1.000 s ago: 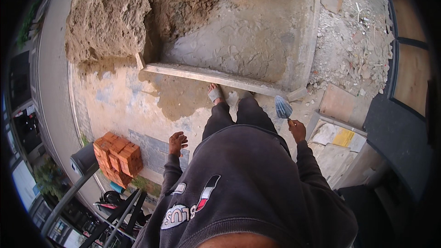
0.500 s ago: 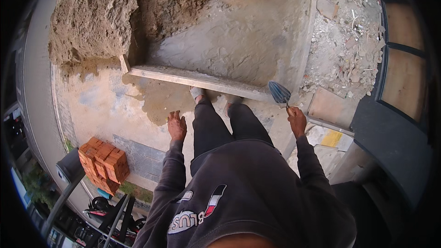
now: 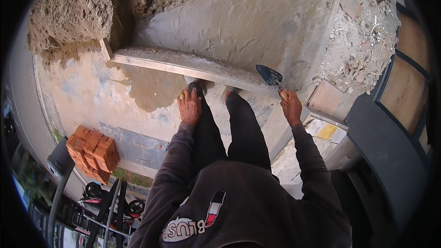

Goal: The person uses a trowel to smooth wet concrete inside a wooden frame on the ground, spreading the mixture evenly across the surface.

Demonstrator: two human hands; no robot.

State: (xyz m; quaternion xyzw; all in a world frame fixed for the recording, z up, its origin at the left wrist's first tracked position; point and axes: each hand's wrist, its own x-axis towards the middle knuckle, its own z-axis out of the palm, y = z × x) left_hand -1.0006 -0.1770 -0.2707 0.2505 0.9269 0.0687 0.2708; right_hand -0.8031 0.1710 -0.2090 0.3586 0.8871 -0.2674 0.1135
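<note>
My right hand (image 3: 291, 107) grips the wooden handle of a pointed trowel (image 3: 269, 75). Its dark blade points forward and left, over the wooden board (image 3: 183, 67) that edges the patch of wet mortar (image 3: 220, 36). My left hand (image 3: 189, 105) lies on my left leg near the knee, fingers extended and holding nothing. Something yellowish, perhaps a ring, shows on one of its fingers. Both my feet are by the board, on the near side, partly hidden by my legs.
A big heap of sand (image 3: 73, 9) rises at the far left. Rubble (image 3: 360, 41) covers the ground at right, beside a flat tile (image 3: 325, 95). Stacked orange bricks (image 3: 92, 154) stand at left, with a parked motorbike (image 3: 94, 193) nearer me. A wet stain (image 3: 154, 89) marks the paving.
My left hand has come forward and right onto my leg. The trowel has shifted left and its blade has tilted. With the view moved, the green bucket at the top is out of sight.
</note>
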